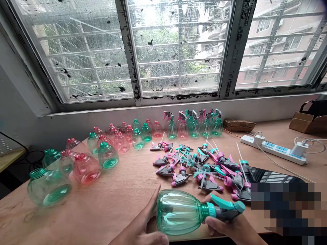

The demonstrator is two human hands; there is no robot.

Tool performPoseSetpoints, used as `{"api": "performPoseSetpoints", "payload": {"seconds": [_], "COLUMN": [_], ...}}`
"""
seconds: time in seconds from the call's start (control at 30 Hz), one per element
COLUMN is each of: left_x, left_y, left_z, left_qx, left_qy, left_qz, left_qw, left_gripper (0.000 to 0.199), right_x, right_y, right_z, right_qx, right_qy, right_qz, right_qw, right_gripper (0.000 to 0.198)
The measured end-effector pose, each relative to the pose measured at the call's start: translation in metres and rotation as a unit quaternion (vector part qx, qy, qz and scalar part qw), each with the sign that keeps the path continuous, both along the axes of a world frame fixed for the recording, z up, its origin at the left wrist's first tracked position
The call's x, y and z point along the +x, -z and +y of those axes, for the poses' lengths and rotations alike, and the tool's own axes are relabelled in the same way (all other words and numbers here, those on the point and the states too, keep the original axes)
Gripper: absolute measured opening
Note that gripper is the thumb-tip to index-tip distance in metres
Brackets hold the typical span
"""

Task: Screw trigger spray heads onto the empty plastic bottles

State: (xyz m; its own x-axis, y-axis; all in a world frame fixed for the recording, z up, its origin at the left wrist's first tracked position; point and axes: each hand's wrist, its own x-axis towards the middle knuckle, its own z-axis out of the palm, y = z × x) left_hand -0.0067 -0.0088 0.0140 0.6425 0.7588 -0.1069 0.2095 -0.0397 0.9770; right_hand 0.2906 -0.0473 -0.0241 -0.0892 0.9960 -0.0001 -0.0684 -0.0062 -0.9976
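Note:
A green transparent spray bottle (180,211) lies sideways between my hands over the table's front edge, its teal and grey trigger head (226,207) pointing right. My left hand (145,221) cups the bottle's base, thumb and fingers around it. My right hand (227,226) grips the neck and trigger head, with fingers on both sides of the collar. Just beyond the bottle lies a loose pile of pink, teal and grey trigger heads (181,177) with white dip tubes.
Open green and pink bottles (87,168) stand at the left and back. Several bottles with trigger heads (194,126) stand by the wall. A white power strip (276,149), a dark flat glossy object (276,177) and cardboard boxes (309,117) are on the right.

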Motion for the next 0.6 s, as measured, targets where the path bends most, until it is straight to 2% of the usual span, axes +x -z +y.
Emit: {"api": "performPoseSetpoints", "payload": {"seconds": [0.13,0.3,0.5,0.6], "left_x": [0.0014,0.0061,0.0026,0.0015], "left_y": [-0.0039,-0.0055,-0.0018,-0.0038], "left_z": [-0.0006,-0.0025,-0.0001,0.0007], "left_qx": [0.018,-0.017,0.004,0.014], "left_qy": [0.005,0.007,0.012,0.012], "left_qz": [0.015,-0.030,-0.007,-0.002], "left_qw": [1.000,0.999,1.000,1.000], "left_gripper": [0.095,0.102,0.111,0.099], "right_x": [0.0010,0.0022,0.0028,0.0019], "right_y": [0.0024,0.0053,0.0047,0.0019], "right_z": [0.0011,0.0021,0.0015,0.0005], "right_qx": [0.010,0.014,0.004,-0.010], "right_qy": [-0.012,-0.020,-0.020,-0.020], "right_qz": [0.001,0.006,0.014,0.021], "right_qw": [1.000,1.000,1.000,1.000], "right_gripper": [0.038,0.038,0.040,0.040]}}
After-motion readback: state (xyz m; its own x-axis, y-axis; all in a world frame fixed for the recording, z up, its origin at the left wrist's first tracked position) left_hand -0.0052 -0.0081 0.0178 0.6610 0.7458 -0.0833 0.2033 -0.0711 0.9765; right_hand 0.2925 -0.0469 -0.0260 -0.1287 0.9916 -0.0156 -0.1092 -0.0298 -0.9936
